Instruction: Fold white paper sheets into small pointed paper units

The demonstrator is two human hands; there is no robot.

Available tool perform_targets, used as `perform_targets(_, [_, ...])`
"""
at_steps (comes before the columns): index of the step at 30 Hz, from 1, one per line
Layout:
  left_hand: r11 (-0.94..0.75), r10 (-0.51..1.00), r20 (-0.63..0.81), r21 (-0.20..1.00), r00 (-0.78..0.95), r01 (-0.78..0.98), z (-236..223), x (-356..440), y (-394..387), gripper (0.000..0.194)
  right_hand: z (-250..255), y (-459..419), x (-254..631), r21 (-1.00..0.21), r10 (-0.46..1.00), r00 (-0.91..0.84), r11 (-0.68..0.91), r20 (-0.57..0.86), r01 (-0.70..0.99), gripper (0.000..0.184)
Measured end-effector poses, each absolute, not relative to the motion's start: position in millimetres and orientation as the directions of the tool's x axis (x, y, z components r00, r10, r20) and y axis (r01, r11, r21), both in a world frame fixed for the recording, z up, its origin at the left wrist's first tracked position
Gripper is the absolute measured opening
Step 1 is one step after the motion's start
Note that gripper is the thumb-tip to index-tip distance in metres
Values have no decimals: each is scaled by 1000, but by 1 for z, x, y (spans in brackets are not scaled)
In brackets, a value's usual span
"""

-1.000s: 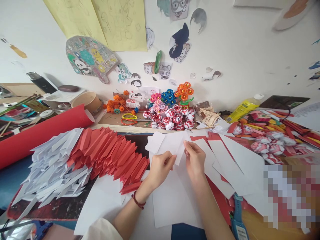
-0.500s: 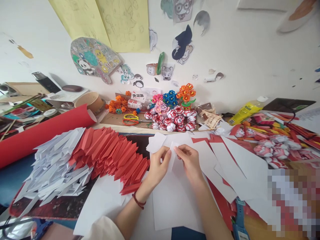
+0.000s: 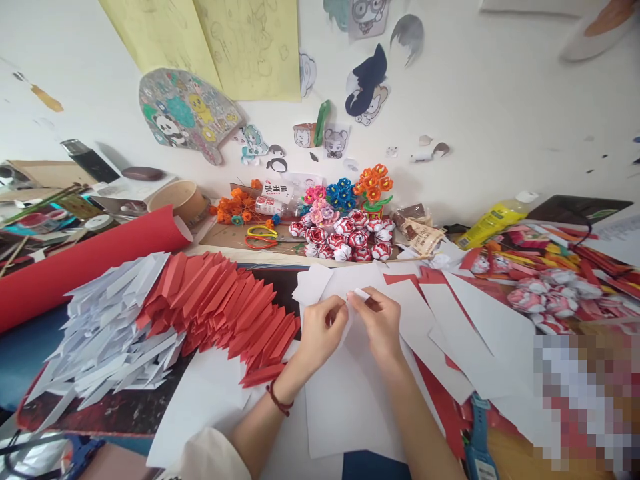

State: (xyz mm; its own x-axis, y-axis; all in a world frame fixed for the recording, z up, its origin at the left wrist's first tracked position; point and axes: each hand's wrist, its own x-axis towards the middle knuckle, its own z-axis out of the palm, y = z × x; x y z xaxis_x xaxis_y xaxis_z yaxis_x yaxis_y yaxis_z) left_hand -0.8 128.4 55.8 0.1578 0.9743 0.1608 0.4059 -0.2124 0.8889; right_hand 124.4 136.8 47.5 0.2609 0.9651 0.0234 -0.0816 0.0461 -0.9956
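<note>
My left hand (image 3: 320,333) and my right hand (image 3: 379,321) meet over the middle of the desk, both pinched on one small white paper piece (image 3: 356,301) that is folded between them. Only its top edge and a bit of its body show past my fingers. Under my hands lie flat white paper sheets (image 3: 345,400). Left of my left hand sits a row of folded red paper pieces (image 3: 225,310), and beyond that a heap of folded white paper pieces (image 3: 110,333).
A red paper roll (image 3: 85,267) lies at the left. Paper flowers and red-white paper balls (image 3: 345,240) stand by the wall. More white and red sheets (image 3: 475,327) spread to the right, with a yellow bottle (image 3: 487,223) behind. A blue watch (image 3: 477,433) lies at the front right.
My hands have drawn together. The white piece, first held wide and open, is now folded narrow between my fingertips. The view shifted slightly.
</note>
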Motion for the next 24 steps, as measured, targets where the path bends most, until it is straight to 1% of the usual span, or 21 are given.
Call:
perform_targets(3, [-210, 970, 136, 888, 203, 409, 55, 0, 126, 21, 45, 141, 133, -975, 921, 389, 66, -23, -213, 29])
perform_targets(6, [-213, 962, 118, 888, 245, 407, 53, 0, 123, 20, 40, 146, 147, -946, 857, 511, 110, -65, -304, 28])
perform_targets(9, [-190, 971, 107, 885, 212, 425, 53, -2, 122, 20, 36, 150, 159, -923, 779, 618, 153, -108, -353, 29])
perform_targets(11, [-174, 980, 114, 889, 163, 423, 53, -3, 122, 20, 34, 151, 160, -925, 757, 644, 161, -108, -345, 31])
perform_targets(15, [-171, 985, 150, 907, 84, 385, 52, -2, 124, 17, 34, 148, 147, -947, 819, 567, 106, -89, -302, 32])
perform_targets(19, [-144, 989, 119, 928, 92, 344, 47, -3, 127, 19, 37, 145, 137, -945, 888, 451, 67, -89, -319, 31])
perform_targets(21, [-128, 992, 124, 946, 32, 298, 47, -6, 129, 21, 40, 144, 140, -952, 922, 374, 25, -96, -305, 32])
perform_targets(24, [-120, 985, 143, 970, -100, 210, 48, -11, 132, 24, 48, 144, 151, -983, 976, 187, -76, -107, -168, 30])
